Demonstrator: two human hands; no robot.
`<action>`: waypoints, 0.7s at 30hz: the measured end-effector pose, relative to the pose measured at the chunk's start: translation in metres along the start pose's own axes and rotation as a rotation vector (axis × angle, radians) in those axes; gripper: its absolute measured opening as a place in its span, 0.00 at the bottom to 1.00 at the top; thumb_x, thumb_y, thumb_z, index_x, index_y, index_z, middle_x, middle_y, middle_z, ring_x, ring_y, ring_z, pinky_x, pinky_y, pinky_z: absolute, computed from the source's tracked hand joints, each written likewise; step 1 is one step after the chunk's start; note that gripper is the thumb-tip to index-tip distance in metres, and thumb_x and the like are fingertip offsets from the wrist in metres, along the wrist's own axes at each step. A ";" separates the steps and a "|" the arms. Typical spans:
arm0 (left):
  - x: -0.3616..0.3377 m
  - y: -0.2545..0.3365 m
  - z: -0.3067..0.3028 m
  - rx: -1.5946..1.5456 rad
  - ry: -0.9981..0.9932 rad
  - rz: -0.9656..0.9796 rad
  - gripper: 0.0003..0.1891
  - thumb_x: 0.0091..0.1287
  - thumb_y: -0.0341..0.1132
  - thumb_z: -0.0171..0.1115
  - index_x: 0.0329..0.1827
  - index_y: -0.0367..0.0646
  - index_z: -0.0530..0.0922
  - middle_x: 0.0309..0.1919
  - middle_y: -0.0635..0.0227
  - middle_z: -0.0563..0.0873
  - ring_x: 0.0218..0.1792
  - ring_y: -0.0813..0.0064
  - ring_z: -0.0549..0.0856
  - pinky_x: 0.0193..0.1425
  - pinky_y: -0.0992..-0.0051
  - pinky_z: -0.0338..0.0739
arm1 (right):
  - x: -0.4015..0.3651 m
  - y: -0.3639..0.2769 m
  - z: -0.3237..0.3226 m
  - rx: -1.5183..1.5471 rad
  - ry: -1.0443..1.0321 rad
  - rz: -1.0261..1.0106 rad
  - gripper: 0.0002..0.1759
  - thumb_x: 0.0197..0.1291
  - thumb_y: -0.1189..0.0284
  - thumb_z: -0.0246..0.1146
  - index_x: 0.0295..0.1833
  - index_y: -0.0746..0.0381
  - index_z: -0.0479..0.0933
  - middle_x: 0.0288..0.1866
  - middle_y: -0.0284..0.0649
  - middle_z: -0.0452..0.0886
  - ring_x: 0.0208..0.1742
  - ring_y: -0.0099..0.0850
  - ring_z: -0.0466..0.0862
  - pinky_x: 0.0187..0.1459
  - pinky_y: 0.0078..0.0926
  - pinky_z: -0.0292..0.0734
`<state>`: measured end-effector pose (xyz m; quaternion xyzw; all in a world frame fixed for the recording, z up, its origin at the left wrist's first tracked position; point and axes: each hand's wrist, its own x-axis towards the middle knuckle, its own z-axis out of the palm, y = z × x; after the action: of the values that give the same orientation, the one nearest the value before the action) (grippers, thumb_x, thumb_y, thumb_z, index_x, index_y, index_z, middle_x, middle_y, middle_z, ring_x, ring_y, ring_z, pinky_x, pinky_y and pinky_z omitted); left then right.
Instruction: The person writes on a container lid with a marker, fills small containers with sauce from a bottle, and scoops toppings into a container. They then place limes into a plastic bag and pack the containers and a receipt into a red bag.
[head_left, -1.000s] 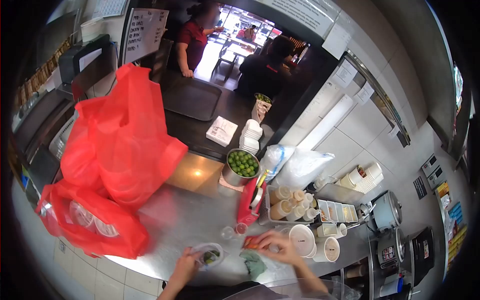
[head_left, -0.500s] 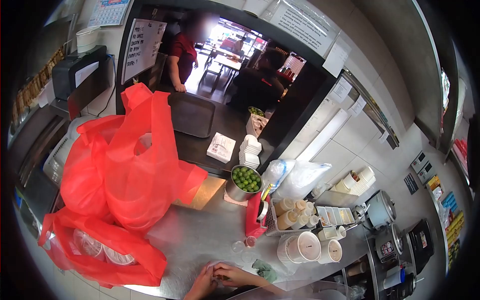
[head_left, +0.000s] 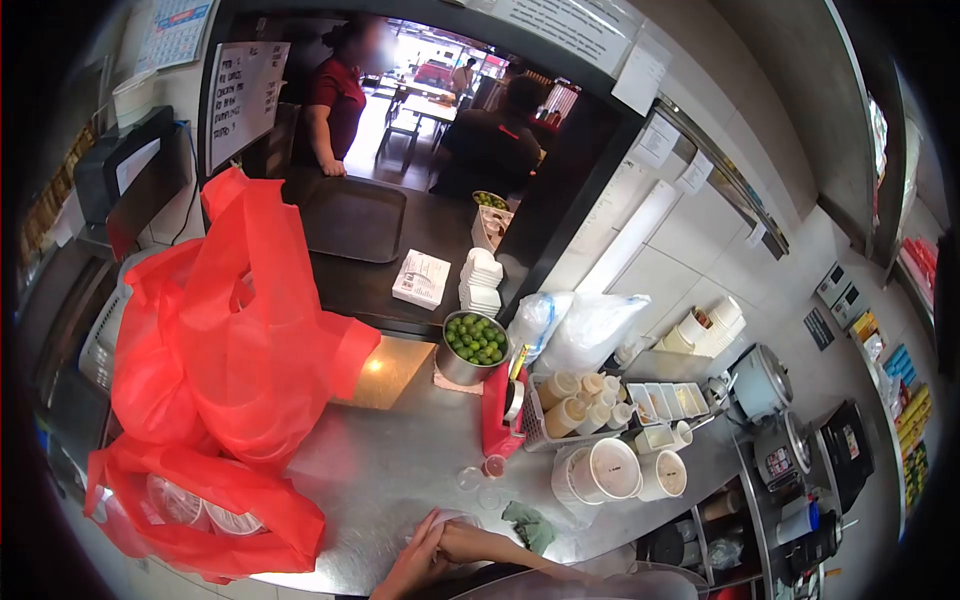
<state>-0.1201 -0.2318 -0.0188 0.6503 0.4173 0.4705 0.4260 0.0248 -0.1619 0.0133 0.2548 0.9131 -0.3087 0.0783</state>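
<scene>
Left hand, right hand pressed together just left of green cloth; grip content, axis hidden. Red bags piled further left.

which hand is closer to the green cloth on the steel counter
Right. The right hand lies just left of the green cloth, with a small gap between them. The left hand is farther left, pressed against the right hand on the side away from the cloth.

My steel counter, well crowded.
Red plastic bags fill its left side; a bowl of limes sits at the back, a basket of squeeze bottles and white tubs to the right, small clear cups and a green cloth nearest me.
</scene>
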 end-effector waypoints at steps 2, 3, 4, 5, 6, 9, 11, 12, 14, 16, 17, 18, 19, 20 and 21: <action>0.002 0.007 -0.006 0.165 0.004 0.134 0.35 0.58 0.33 0.65 0.69 0.44 0.61 0.66 0.58 0.64 0.58 0.68 0.73 0.55 0.77 0.71 | 0.007 0.001 0.008 0.037 -0.015 0.011 0.15 0.43 0.71 0.64 0.39 0.65 0.77 0.44 0.52 0.78 0.51 0.46 0.76 0.53 0.40 0.69; 0.004 0.008 -0.008 0.120 0.003 0.089 0.36 0.56 0.32 0.66 0.69 0.44 0.61 0.66 0.57 0.64 0.58 0.67 0.73 0.55 0.76 0.71 | 0.009 -0.006 -0.003 0.055 -0.019 0.013 0.15 0.43 0.71 0.64 0.39 0.65 0.77 0.44 0.51 0.79 0.51 0.45 0.77 0.53 0.40 0.70; 0.003 0.007 -0.008 0.043 0.001 0.001 0.37 0.55 0.32 0.67 0.69 0.44 0.61 0.66 0.57 0.64 0.59 0.67 0.72 0.56 0.76 0.70 | 0.010 -0.009 -0.010 0.071 -0.025 0.017 0.15 0.42 0.71 0.65 0.39 0.64 0.77 0.43 0.51 0.79 0.50 0.45 0.77 0.52 0.40 0.70; 0.002 0.006 -0.010 -0.030 0.008 -0.081 0.38 0.53 0.32 0.68 0.69 0.44 0.60 0.66 0.56 0.63 0.59 0.66 0.72 0.57 0.75 0.70 | 0.010 -0.007 -0.011 0.100 0.010 -0.015 0.15 0.42 0.70 0.65 0.39 0.64 0.78 0.42 0.50 0.79 0.49 0.45 0.78 0.51 0.40 0.71; 0.002 0.007 -0.012 -0.068 0.006 -0.128 0.40 0.52 0.31 0.69 0.69 0.43 0.60 0.66 0.56 0.63 0.60 0.66 0.71 0.58 0.75 0.69 | 0.011 -0.006 -0.011 0.126 0.033 -0.051 0.16 0.42 0.70 0.66 0.39 0.63 0.78 0.41 0.50 0.80 0.48 0.45 0.78 0.50 0.40 0.72; 0.002 0.009 -0.013 -0.121 0.001 -0.210 0.43 0.48 0.30 0.72 0.69 0.43 0.59 0.67 0.54 0.62 0.61 0.65 0.70 0.60 0.73 0.68 | 0.011 -0.001 -0.016 0.158 -0.003 -0.094 0.16 0.41 0.69 0.67 0.39 0.62 0.79 0.39 0.48 0.81 0.45 0.45 0.80 0.46 0.39 0.74; 0.002 0.009 -0.011 -0.131 -0.004 -0.239 0.45 0.46 0.30 0.73 0.70 0.43 0.59 0.67 0.54 0.62 0.61 0.65 0.70 0.61 0.73 0.67 | 0.010 -0.005 -0.018 0.164 -0.039 -0.055 0.16 0.40 0.69 0.67 0.38 0.61 0.79 0.37 0.47 0.81 0.43 0.45 0.80 0.45 0.39 0.74; 0.004 0.009 -0.009 -0.125 -0.010 -0.234 0.45 0.46 0.30 0.73 0.70 0.43 0.59 0.67 0.54 0.62 0.62 0.64 0.70 0.61 0.72 0.67 | 0.007 -0.011 -0.024 0.153 -0.050 -0.012 0.15 0.41 0.68 0.67 0.38 0.61 0.79 0.37 0.47 0.82 0.43 0.45 0.80 0.45 0.38 0.74; 0.006 0.009 -0.007 -0.117 -0.019 -0.227 0.46 0.45 0.30 0.73 0.70 0.43 0.59 0.67 0.53 0.62 0.62 0.64 0.69 0.61 0.72 0.67 | 0.007 -0.011 -0.022 0.110 -0.075 0.059 0.15 0.40 0.68 0.68 0.37 0.61 0.80 0.36 0.47 0.82 0.43 0.44 0.81 0.44 0.38 0.75; 0.009 0.009 -0.007 -0.108 -0.026 -0.228 0.46 0.45 0.30 0.73 0.70 0.43 0.58 0.67 0.53 0.62 0.62 0.64 0.69 0.61 0.72 0.67 | 0.011 -0.010 -0.015 0.043 -0.105 0.109 0.14 0.40 0.69 0.68 0.35 0.61 0.80 0.36 0.47 0.82 0.43 0.43 0.81 0.44 0.39 0.75; 0.010 0.009 -0.007 -0.107 -0.028 -0.230 0.47 0.45 0.30 0.73 0.70 0.43 0.58 0.67 0.53 0.62 0.62 0.64 0.69 0.61 0.72 0.67 | 0.012 -0.009 -0.013 0.077 -0.104 0.120 0.14 0.40 0.69 0.68 0.35 0.62 0.80 0.36 0.47 0.82 0.43 0.43 0.81 0.44 0.39 0.75; 0.010 0.009 -0.007 -0.103 -0.029 -0.230 0.47 0.45 0.30 0.73 0.70 0.43 0.58 0.66 0.53 0.62 0.62 0.64 0.69 0.61 0.71 0.67 | 0.009 -0.018 -0.026 0.108 -0.103 0.130 0.13 0.39 0.69 0.68 0.34 0.63 0.80 0.35 0.47 0.82 0.43 0.43 0.81 0.43 0.38 0.75; 0.011 0.009 -0.007 -0.103 -0.029 -0.231 0.47 0.44 0.30 0.73 0.70 0.43 0.58 0.66 0.53 0.62 0.62 0.64 0.69 0.61 0.71 0.67 | 0.007 -0.023 -0.032 0.141 -0.102 0.140 0.13 0.38 0.69 0.68 0.33 0.63 0.80 0.35 0.47 0.82 0.43 0.43 0.81 0.43 0.38 0.75; 0.012 0.008 -0.007 -0.099 -0.029 -0.231 0.47 0.44 0.30 0.74 0.70 0.43 0.57 0.66 0.53 0.62 0.62 0.64 0.69 0.61 0.71 0.67 | 0.009 -0.015 -0.021 0.154 -0.068 0.090 0.13 0.38 0.69 0.68 0.33 0.63 0.80 0.34 0.48 0.82 0.42 0.43 0.81 0.43 0.38 0.74; 0.013 0.008 -0.008 -0.096 -0.031 -0.229 0.48 0.44 0.30 0.74 0.70 0.43 0.57 0.66 0.53 0.62 0.62 0.64 0.69 0.61 0.71 0.66 | 0.015 0.001 -0.001 0.165 -0.030 0.038 0.13 0.38 0.69 0.68 0.32 0.64 0.80 0.34 0.48 0.82 0.42 0.43 0.81 0.42 0.38 0.74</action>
<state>-0.1241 -0.2207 -0.0067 0.5843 0.4593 0.4281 0.5141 0.0119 -0.1543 0.0089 0.2729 0.8783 -0.3850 0.0768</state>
